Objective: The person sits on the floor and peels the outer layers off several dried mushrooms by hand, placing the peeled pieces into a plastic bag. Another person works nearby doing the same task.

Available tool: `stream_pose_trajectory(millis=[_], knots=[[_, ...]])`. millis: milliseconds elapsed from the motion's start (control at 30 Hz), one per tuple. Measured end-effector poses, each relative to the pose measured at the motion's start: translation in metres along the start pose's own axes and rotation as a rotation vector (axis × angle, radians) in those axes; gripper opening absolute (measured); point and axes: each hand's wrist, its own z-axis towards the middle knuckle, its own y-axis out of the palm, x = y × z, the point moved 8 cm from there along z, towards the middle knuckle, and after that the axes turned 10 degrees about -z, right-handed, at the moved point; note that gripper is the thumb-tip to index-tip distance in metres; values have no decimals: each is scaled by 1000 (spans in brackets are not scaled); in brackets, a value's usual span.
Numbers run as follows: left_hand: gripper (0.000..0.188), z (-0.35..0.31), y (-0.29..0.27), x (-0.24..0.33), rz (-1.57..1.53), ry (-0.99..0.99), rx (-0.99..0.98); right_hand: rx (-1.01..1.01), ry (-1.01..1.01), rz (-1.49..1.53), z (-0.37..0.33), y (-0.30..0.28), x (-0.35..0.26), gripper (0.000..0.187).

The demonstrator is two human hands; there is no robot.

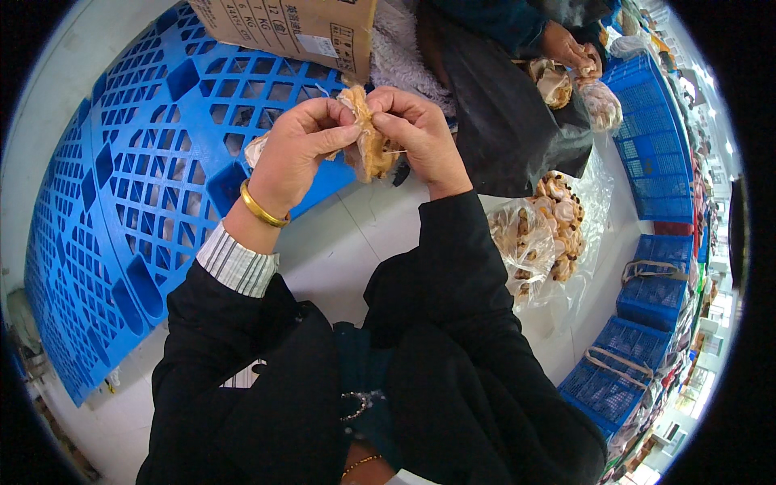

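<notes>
My left hand (pixel 303 141) and right hand (pixel 420 137) both pinch one tan plush piece (pixel 373 149)

My left thumb and forefinger are clamped on the left side of the piece; my right thumb and forefinger are clamped on the opposite side, with the fuzz bunched between them; the piece is up in front of the right-hand edge of the blue pallet (pixel 323 183), and pale threads trail from it.

Both sets of fingertips are partly sunk in the plush, so I cannot tell exactly where they meet it; my other fingers curl inward, some of them hidden; a pale scrap (pixel 255 150) shows behind my left hand, over the pallet, and whether it joins the piece I cannot make out.

The cardboard box (pixel 283 28) at the far side of the pallet is cut off by the upper rim; well right of the pallet, a co-worker's hand (pixel 566 47) is at small pale things too blurred to tell; nearer, also right of the pallet, clear plastic (pixel 517 234) veils part of a heap of tan pieces (pixel 566 218).
</notes>
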Motion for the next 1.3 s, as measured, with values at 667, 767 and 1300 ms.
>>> stream_pose_trajectory(millis=[667, 767, 1300], knots=[[7, 1, -3, -4, -27, 66, 24, 31, 82, -9, -1, -7, 10, 9], [8, 0, 1, -3, -52, 54, 45, 36, 132, 88, -2, -7, 15, 9], [10, -2, -4, 0, 44, -13, 67, -83, 188, 3, -5, 0, 13, 21]])
